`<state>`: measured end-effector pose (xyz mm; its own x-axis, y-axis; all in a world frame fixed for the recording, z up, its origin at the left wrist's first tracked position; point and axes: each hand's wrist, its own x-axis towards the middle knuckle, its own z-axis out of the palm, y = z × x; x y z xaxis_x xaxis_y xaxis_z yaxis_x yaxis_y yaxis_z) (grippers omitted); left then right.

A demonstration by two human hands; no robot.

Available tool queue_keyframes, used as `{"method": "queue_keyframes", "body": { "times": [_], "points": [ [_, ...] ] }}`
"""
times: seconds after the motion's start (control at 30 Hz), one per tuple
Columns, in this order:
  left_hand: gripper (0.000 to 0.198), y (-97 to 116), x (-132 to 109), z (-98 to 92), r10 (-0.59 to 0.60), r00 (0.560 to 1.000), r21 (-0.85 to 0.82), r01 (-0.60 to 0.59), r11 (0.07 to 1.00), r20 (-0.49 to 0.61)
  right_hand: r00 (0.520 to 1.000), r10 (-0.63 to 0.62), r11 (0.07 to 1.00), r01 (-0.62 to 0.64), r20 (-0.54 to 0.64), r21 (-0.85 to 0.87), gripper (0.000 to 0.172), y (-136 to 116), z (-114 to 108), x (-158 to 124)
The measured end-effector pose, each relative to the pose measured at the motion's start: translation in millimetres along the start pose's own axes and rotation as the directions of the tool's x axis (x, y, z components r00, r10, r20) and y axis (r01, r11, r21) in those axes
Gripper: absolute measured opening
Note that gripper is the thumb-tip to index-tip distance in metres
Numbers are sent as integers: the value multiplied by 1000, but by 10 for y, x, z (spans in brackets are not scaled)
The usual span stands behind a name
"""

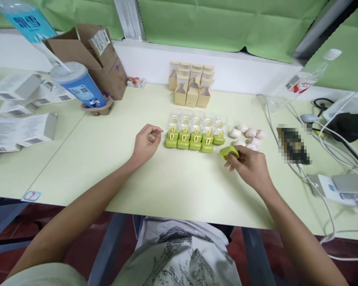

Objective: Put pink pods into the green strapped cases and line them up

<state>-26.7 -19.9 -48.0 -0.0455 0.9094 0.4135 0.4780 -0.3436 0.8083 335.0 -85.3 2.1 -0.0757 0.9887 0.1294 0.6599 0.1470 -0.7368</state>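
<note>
My right hand [250,167] grips a small green case [228,151] on the pale table, just right of a cluster of several matching green cases [193,140]. Clear plastic covers [197,119] stand in a row behind that cluster. Several white rounded pieces [247,135] lie right of the green ones, close to my right hand's fingers. My left hand [146,143] rests on the table left of the cluster, fingers curled loosely, pinching nothing that I can make out.
Small tan cartons [192,83] are stacked at the back by the white wall. A cardboard box [98,59], a blue tub [79,85] and white flat boxes [18,119] sit at left. Cables [331,135], a blurred device [294,145] and a bottle [307,81] crowd the right.
</note>
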Motion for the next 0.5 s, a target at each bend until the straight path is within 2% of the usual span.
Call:
{"method": "queue_keyframes", "body": {
  "times": [0.07, 0.1, 0.2, 0.27, 0.37, 0.43, 0.5],
  "points": [
    [13, 17, -6, -5, 16, 999, 25, -16, 1000, 28, 991, 74, 993, -83, 111, 82, 41, -57, -43, 49],
    [13, 22, -6, -5, 25, 999, 36, -26, 999, 37, 988, 79, 992, -90, 129, 87, 45, -74, -61, 74],
    [14, 30, -5, 1, 38, 998, 47, -40, 998, 46, 995, 47, 998, -50, 91, 24, 44, -67, -84, 125],
    [14, 35, -7, 5, 37, 998, 46, -39, 998, 53, 1000, -13, 999, 14, 23, -33, 44, -20, -63, 123],
    [12, 45, -18, 5, 44, 997, 43, -47, 998, 70, 979, -199, 960, 187, -43, -208, 45, 76, 23, 72],
    [11, 56, -29, 0, 64, 993, 40, -68, 997, 97, 949, -314, 884, 287, -13, -370, 44, 134, 100, 26],
    [11, 69, -40, -7, 95, 987, 34, -100, 994, 133, 933, -357, 786, 321, 36, -529, 42, 171, 173, -10]
  ]
}}
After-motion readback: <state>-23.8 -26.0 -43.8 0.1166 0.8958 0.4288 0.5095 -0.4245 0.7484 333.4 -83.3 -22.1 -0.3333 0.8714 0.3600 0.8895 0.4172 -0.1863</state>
